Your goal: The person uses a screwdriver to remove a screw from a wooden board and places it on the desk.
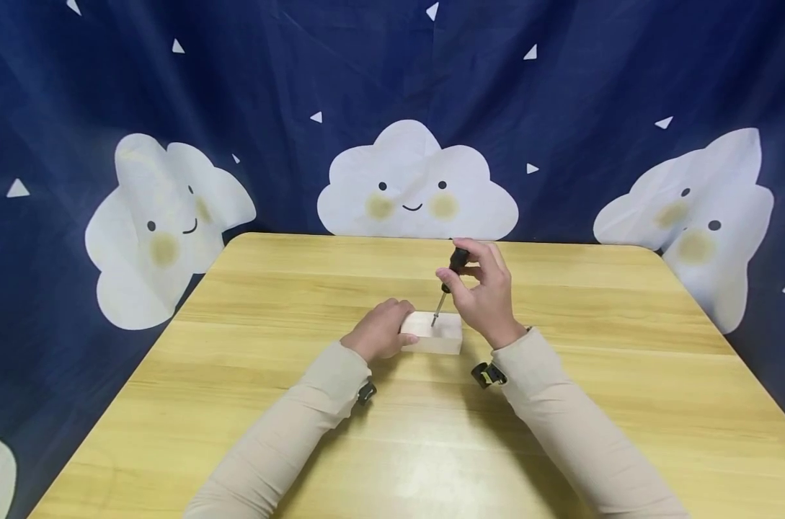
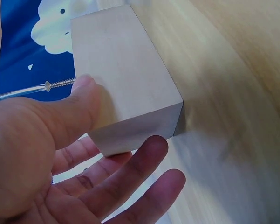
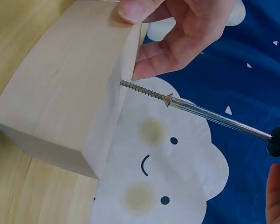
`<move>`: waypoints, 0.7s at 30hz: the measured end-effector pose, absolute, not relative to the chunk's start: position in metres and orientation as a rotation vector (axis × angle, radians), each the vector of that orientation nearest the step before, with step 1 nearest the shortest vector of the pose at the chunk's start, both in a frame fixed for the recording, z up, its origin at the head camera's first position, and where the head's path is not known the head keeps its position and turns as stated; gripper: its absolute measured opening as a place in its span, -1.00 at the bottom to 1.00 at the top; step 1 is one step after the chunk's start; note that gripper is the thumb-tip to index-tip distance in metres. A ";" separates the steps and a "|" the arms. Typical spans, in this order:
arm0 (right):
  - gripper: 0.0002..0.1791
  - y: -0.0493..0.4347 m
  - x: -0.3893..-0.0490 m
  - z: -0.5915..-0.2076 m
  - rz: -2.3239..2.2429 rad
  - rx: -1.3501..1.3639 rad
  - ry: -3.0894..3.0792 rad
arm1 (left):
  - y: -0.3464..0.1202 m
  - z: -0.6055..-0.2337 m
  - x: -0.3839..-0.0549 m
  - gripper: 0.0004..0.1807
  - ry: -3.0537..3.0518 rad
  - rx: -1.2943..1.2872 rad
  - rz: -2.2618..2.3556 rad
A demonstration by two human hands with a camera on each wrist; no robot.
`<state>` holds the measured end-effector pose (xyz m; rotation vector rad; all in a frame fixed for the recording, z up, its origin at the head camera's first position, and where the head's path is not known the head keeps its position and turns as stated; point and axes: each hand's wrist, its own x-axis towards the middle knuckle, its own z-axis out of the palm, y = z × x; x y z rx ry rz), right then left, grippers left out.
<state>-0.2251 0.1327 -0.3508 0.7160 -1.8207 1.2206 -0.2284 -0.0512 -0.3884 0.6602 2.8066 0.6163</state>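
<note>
A pale wooden block (image 1: 440,344) lies on the table, steadied by my left hand (image 1: 382,330), which grips its left end between thumb and fingers. My right hand (image 1: 489,292) holds a screwdriver (image 1: 455,261) by its black handle, above the block and tilted a little. In the right wrist view a screw (image 3: 144,90) stands with its tip at the block's top face, most of its thread exposed. The screwdriver's metal shaft (image 3: 219,117) meets the screw's head. From the left wrist view, the left thumb (image 2: 86,100) lies along the block's edge close to the screw (image 2: 61,83).
The block rests on a light wood-grain table (image 1: 236,346). Behind the table hangs a dark blue curtain (image 1: 269,86) printed with white clouds and small triangles. Each wrist carries a small dark camera mount (image 1: 488,374) near the sleeve cuff.
</note>
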 end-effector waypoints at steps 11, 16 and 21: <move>-0.61 0.134 -0.227 -0.348 1.220 0.746 -1.843 | -0.052 -0.388 -0.228 -0.49 2.816 0.665 0.609; -0.64 0.133 -0.227 -0.346 1.242 0.794 -1.868 | -0.052 -0.388 -0.229 -0.49 2.813 0.659 0.608; -0.54 0.132 -0.225 -0.347 1.252 0.737 -1.858 | -0.052 -0.388 -0.229 -0.49 2.813 0.662 0.595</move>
